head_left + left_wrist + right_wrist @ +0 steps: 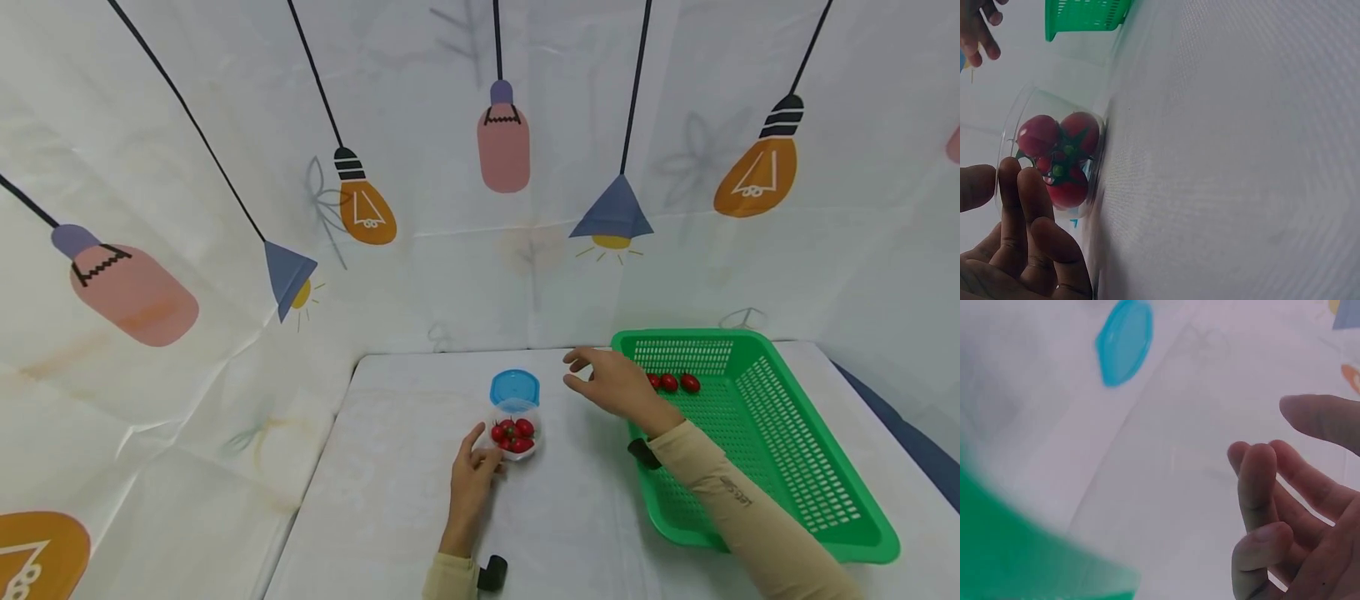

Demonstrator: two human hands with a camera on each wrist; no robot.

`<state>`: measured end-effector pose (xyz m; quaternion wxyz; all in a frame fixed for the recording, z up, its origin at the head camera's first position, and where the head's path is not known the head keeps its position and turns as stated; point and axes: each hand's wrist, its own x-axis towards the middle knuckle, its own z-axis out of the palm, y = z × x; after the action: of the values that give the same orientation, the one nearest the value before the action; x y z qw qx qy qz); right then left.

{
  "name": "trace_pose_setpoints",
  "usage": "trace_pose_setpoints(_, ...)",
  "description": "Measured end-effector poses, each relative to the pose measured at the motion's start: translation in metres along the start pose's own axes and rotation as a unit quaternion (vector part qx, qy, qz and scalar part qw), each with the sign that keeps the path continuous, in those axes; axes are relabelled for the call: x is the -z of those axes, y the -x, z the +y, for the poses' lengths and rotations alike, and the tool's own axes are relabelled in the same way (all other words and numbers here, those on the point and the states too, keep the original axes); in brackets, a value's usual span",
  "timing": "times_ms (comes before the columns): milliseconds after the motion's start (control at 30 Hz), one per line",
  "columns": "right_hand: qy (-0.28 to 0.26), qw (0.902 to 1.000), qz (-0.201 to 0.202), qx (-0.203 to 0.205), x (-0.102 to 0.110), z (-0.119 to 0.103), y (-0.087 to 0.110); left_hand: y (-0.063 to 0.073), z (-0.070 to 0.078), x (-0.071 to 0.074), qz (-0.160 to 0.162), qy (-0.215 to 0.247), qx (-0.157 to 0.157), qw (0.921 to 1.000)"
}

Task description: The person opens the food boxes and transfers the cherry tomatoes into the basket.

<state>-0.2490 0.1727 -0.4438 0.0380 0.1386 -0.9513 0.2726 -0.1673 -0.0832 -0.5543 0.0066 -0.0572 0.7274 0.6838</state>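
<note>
Several red tomatoes (522, 428) with green stems fill a small clear plastic container (1054, 100) on the table. Its blue lid (515, 387) lies just behind it in the head view, and also shows in the right wrist view. My left hand (472, 479) is at the container's near left side, fingertips (1011, 165) right at its wall and thumb apart from them. Over the table between the lid and the green basket (795, 467), my right hand (617, 385) is raised with its fingers loosely bent. Nothing is between its thumb and fingers in the right wrist view.
Several more tomatoes (689, 383) lie in the back left corner of the basket, partly behind the right hand. A white cloth (405, 467) covers the table. Behind it hangs a white sheet printed with lamps (435, 292).
</note>
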Motion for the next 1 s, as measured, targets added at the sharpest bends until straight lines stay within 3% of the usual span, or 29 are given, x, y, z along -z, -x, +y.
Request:
trace_pose_setpoints(233, -0.017, 0.9993, -0.033, 0.007, -0.013, -0.021, -0.001, -0.009, -0.02, -0.002, 0.013, -0.007, -0.007, 0.9999)
trace_pose_setpoints(667, -0.02, 0.9923, -0.119, 0.028, -0.035, -0.042, 0.0, -0.008, -0.02, -0.001, 0.014, -0.001, -0.016, 0.9998)
trace_pose_setpoints(1000, -0.033, 0.977, -0.202, 0.059, -0.053, -0.048, 0.004, -0.01, -0.023, -0.001, 0.015, -0.01, -0.011, 0.9998)
